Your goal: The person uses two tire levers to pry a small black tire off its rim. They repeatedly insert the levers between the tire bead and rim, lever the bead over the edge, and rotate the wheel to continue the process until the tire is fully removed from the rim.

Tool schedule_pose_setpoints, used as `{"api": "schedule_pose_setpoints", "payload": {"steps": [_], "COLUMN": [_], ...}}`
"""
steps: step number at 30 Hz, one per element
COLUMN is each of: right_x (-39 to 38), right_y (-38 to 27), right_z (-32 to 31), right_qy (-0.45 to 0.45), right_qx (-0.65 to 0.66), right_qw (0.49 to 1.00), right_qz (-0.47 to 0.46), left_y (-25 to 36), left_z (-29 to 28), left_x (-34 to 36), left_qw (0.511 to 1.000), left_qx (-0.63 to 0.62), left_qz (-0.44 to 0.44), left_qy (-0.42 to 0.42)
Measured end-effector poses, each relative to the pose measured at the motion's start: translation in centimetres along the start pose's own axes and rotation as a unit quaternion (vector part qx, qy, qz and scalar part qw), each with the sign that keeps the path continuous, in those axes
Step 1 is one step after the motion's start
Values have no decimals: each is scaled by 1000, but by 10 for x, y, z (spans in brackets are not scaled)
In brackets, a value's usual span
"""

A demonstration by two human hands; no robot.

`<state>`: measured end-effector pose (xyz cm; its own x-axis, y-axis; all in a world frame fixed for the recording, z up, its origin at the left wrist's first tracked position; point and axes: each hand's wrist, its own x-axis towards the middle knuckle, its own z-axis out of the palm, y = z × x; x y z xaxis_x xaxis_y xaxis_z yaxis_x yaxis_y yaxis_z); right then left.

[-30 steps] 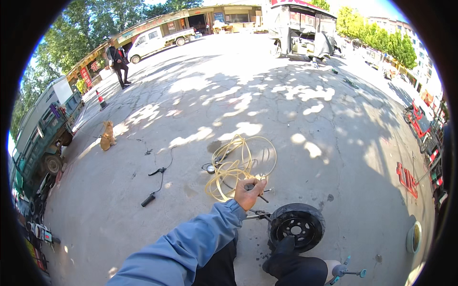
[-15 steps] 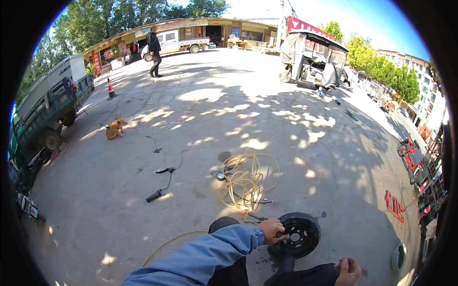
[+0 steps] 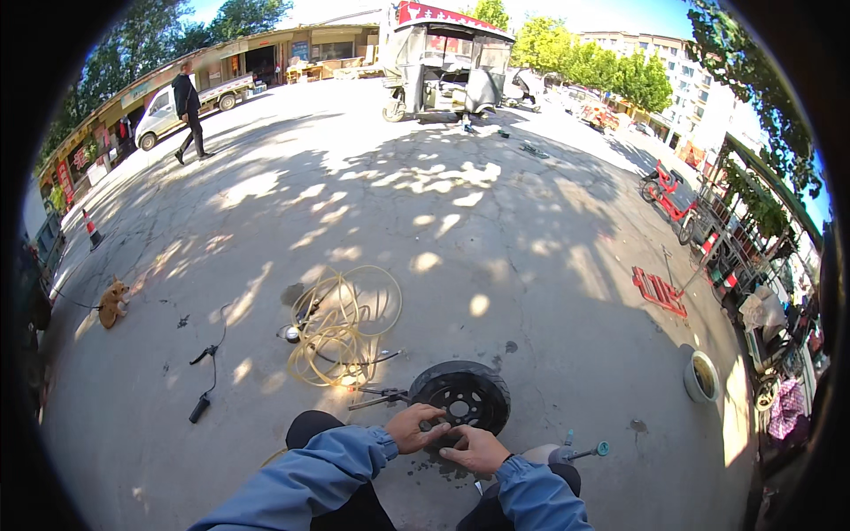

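A black wheel with its tire (image 3: pixel 503 403) lies flat on the ground in front of my knees, its dark rim showing holes around the hub. My left hand (image 3: pixel 414 428) is at the near-left edge of the rim, fingers closed around a small dark thing I cannot make out. Close beside it, my right hand (image 3: pixel 479 450) reaches over the near side of the tire with its fingers drawn together; whatever they pinch is hidden. Metal hand tools (image 3: pixel 379 397) rest on the ground left of the wheel.
A coiled yellow hose (image 3: pixel 335 350) with a gauge (image 3: pixel 292 334) lies ahead to the left. A cabled grip (image 3: pixel 200 409), a dog (image 3: pixel 112 303) and a traffic cone (image 3: pixel 92 231) are farther left. A bucket (image 3: pixel 702 378) and red metal frame (image 3: pixel 659 293) stand right. A person (image 3: pixel 188 113) walks beyond.
My view has turned right. My right hand has come from beside my knee to the wheel, next to my left hand. My left hand has shifted to the rim's near-left edge.
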<state>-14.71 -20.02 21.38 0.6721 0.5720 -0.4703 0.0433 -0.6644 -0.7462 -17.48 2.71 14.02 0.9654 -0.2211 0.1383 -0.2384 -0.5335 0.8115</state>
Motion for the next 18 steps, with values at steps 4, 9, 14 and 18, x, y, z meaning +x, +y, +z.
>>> {"api": "schedule_pose_setpoints", "payload": {"steps": [4, 9, 14, 18], "right_x": [32, 21, 12, -1], "right_y": [59, 38, 44, 63], "right_z": [10, 0, -3, 11], "right_qy": [20, 43, 82, 57], "right_qx": [-34, -112, -101, -97], "right_qw": [996, 993, 991, 994], "right_qz": [-75, -8, 7, -9], "left_y": [12, 14, 52, 54], "left_z": [29, 48, 41, 41], "left_x": [27, 42, 48, 44], "left_qw": [998, 989, 978, 975], "left_qx": [-49, -148, -184, -124], "left_qz": [32, 1, 50, 122], "left_qy": [-2, -26, -82, -142]}}
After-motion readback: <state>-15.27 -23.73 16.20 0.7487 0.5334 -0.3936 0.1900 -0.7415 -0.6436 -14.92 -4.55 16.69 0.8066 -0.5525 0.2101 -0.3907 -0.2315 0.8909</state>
